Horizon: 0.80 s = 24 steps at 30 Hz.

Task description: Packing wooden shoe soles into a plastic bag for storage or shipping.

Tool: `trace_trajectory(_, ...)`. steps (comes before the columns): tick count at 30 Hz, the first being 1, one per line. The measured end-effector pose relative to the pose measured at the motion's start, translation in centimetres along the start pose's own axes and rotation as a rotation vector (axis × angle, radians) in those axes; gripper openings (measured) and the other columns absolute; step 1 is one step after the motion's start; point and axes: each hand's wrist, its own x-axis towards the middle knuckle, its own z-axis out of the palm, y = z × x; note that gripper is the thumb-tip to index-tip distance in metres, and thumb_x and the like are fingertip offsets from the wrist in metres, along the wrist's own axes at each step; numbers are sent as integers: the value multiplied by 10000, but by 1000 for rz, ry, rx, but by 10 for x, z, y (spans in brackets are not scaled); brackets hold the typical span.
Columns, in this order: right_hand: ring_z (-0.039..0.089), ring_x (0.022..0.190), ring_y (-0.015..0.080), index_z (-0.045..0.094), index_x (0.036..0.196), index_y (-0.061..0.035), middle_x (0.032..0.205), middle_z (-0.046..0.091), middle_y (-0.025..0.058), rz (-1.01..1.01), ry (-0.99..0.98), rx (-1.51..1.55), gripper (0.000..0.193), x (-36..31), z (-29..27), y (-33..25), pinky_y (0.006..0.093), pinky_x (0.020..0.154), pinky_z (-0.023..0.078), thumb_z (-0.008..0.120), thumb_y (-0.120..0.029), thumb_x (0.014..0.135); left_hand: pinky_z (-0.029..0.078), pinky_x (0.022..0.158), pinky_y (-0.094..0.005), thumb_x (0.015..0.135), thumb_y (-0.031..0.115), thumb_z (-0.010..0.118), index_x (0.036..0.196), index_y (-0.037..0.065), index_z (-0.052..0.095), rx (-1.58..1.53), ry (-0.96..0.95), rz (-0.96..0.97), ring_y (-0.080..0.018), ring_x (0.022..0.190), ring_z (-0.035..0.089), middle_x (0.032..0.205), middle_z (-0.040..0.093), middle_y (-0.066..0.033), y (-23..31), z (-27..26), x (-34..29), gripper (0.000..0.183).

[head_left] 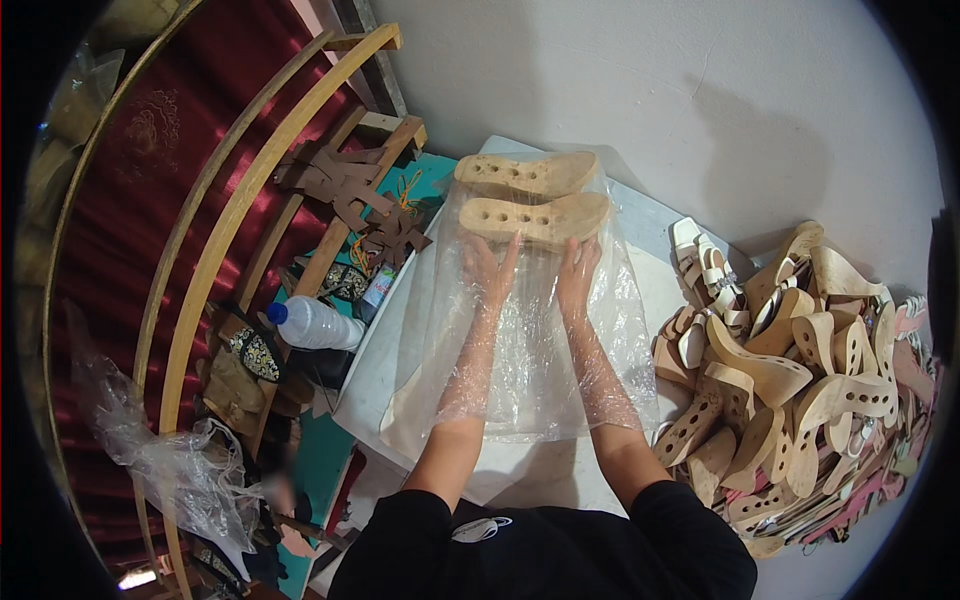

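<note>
Grey wall [620,90] behind; pale worktop [385,350] runs out from it. Slatted wooden frame [210,250] on L side, big heap of wooden shoe soles & straps [790,380] on R, close by worktop. If bag or R elbow snags heap, loose soles could slide.

Clear plastic bag [530,370], large & crinkled, spread on worktop; mouth twd wearer, film over both forearms almost to elbows. Thin film: a tug vs. a sole's edge could tear it, or bunch at wrists so hands drag it when pulled back.

L hand [490,270] & R hand [577,280] both seen thru film, at near edge of near sole [535,220], one twd each end. L fingers partly spread, tips at sole edge; R fingers bunched more tightly, also at edge. Firm grip or just contact? Can't tell, glare + film hide undersides.

Near sole lies at far end of bag, crosswise; far sole [525,173] just beyond, roughly parallel, looks under film too. Risk: uneven push by hands → pair skews, or near sole knocks far one twd wall.

Smallest: blue-capped bottle [315,323], lying tilted at L edge of worktop; could roll if bumped.
</note>
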Motion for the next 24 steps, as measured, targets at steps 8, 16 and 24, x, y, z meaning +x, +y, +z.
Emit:
trace_trajectory(8,82,1323,347,116,1353,53,1410,98,256,35,-34,70,662,-14,-1,0,373,1077,85,385,-363,913,165,1040,-456,791,438,563,1343,-90,43,-149,147,116,-401,1288,176,1380,126,-310,6,10,-25,925)
trace_trajectory(16,96,1313,381,124,1343,75,1397,89,290,-87,-212,-100,627,-74,-29,12,397,1071,110,428,-216,878,174,1010,-540,819,294,537,1348,7,230,321,-135,402,-405,1277,207,1392,185,-252,-8,-9,-98,675)
trace_trajectory(24,259,1244,431,277,1309,49,1369,178,304,-358,-460,-205,647,-151,-98,3,369,996,306,491,84,700,149,998,-585,778,206,539,1341,86,301,445,-316,439,-379,1291,194,1416,181,-190,13,-56,-194,623)
